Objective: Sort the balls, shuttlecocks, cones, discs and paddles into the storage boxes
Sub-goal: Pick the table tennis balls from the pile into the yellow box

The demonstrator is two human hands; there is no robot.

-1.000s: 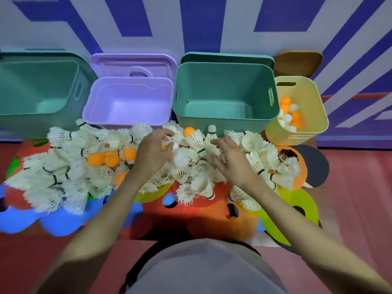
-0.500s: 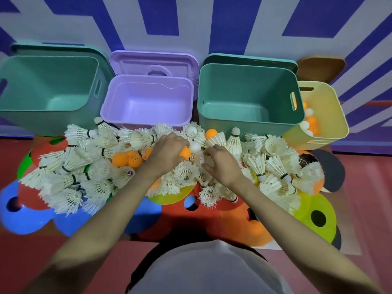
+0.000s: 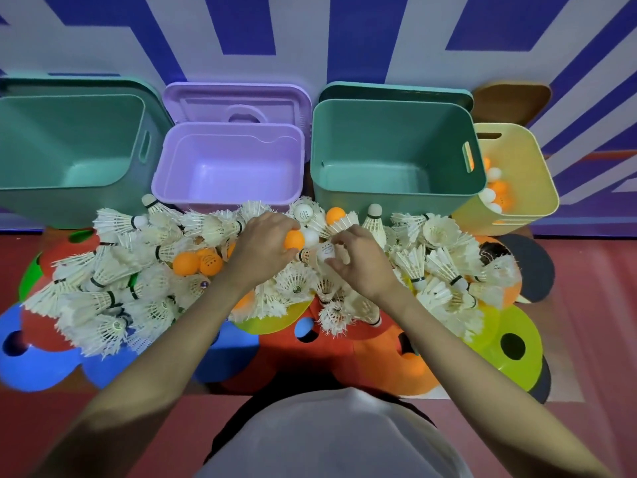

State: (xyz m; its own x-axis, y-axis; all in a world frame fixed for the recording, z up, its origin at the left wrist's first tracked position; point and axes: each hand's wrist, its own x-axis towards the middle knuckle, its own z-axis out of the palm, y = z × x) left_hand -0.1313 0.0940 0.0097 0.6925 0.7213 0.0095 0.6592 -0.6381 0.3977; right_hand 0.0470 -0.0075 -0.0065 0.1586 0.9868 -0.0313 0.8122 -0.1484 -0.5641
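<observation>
Left hand (image 3: 262,249) curls its fingers round an orange ball (image 3: 293,240); right hand (image 3: 358,260) pinches a white ball (image 3: 325,250). Both work mid-pile among shuttlecocks (image 3: 103,291), just before the purple box (image 3: 229,167) and green box (image 3: 396,153).

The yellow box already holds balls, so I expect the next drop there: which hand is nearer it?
Right. The right hand is mid-pile, left of the yellow box; the left hand lies farther left.
</observation>
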